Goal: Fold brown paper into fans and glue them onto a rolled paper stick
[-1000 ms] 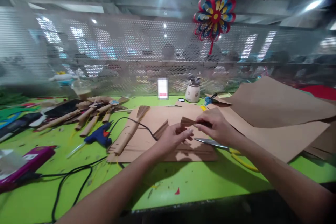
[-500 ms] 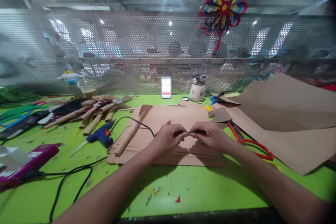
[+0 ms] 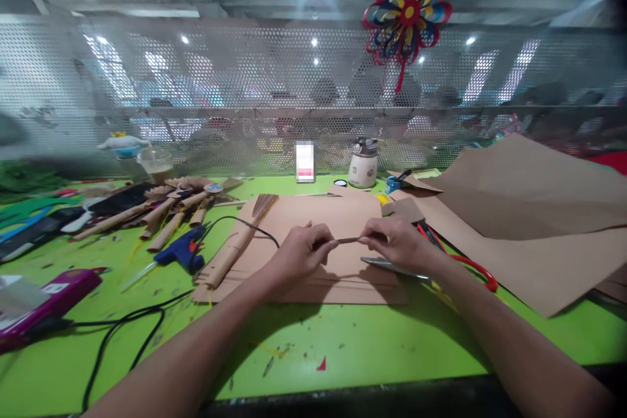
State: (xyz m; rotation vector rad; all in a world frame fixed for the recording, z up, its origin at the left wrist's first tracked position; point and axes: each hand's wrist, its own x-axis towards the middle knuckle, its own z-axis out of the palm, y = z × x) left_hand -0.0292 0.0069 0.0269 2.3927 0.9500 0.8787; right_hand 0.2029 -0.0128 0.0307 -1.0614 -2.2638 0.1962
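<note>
While hands [image 3: 298, 252] [image 3: 404, 245] pinch, brown paper strip [image 3: 349, 240] narrow.

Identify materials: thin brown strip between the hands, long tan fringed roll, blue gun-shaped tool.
Thin brown strip: probably paper, matte; no shine, but seen nearly edge-on.
Long tan fringed roll: likely kraft paper, matte; rolled tube, slit end.
Blue gun-shaped tool: seemingly plastic, smooth; evenly blue, moulded body.
</note>
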